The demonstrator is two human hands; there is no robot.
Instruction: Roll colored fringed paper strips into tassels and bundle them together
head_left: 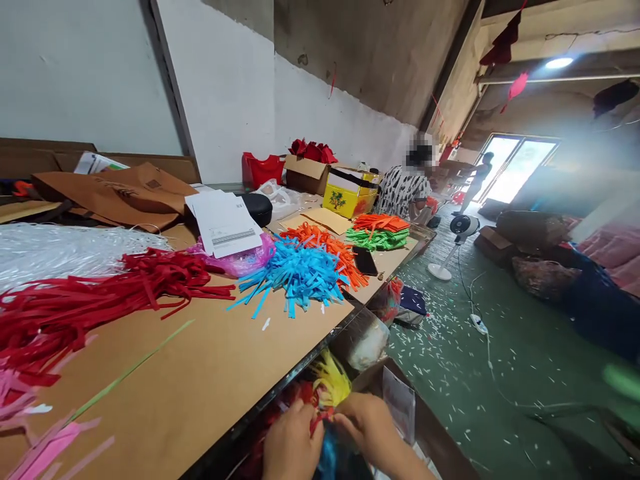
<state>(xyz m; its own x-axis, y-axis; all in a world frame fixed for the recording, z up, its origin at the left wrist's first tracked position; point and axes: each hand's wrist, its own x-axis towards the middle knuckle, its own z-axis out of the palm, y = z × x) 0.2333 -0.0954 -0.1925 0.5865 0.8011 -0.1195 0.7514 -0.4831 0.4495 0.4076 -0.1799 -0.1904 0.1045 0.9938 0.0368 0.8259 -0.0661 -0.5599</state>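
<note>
Below the table edge, my left hand [291, 440] and my right hand [369, 423] are close together with fingers curled in a pinch. Between them runs a red strip [319, 419], gripped by both hands. A bunch of yellow strips [333, 379] sticks up just beyond my fingers. Under them a shiny blue strip [328, 450] shows against something dark. My left fingertips are partly hidden behind the hand. An open cardboard box [430, 423] stands beneath my right forearm, with a clear plastic packet [399, 403] at its side.
On the table [200, 393] lie red strips [150, 280], blue strips [295, 273], orange strips [320, 240], green strips [377, 239], papers [227, 223] and a phone [365, 261]. A fan [463, 230] and its cord occupy the littered floor. A person [405, 190] sits at the far end.
</note>
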